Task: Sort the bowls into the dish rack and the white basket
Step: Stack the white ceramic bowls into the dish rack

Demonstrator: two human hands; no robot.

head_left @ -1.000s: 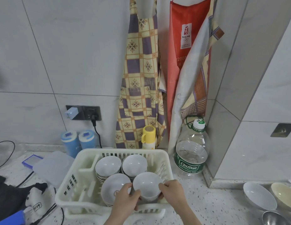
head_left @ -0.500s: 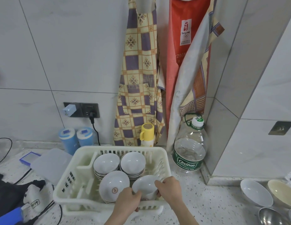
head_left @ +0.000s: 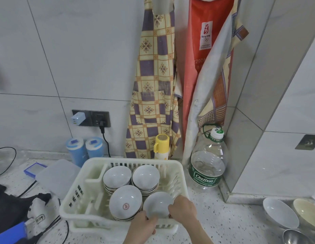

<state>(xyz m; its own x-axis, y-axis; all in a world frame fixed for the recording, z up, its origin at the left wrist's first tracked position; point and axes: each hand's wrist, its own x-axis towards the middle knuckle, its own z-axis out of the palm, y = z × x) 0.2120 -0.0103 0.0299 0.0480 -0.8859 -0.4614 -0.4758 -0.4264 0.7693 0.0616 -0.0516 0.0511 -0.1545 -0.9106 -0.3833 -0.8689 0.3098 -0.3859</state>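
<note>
A white plastic dish rack [head_left: 77, 198] stands on the speckled counter. Inside it are stacked white bowls: two stacks at the back [head_left: 117, 176] [head_left: 145, 177] and a stack with a red mark [head_left: 126, 202] at the front. A small white bowl [head_left: 157, 203] sits low in the front right corner of the rack. My left hand [head_left: 141, 227] holds its near rim and my right hand [head_left: 183, 209] grips its right side. At the right edge lie a white bowl [head_left: 280, 214] and a cream bowl [head_left: 307, 213].
A large water bottle [head_left: 207, 166] stands right of the rack, a yellow flask [head_left: 161, 147] behind it. Two blue canisters [head_left: 84, 150], a plastic lid [head_left: 58, 175], cables and dark cloth [head_left: 10, 205] lie left. A metal ladle [head_left: 294, 236] lies at bottom right. Aprons hang on the wall.
Both hands have lowered the small white bowl from above the rack's front edge down into the rack's front right corner. The view has shifted slightly.
</note>
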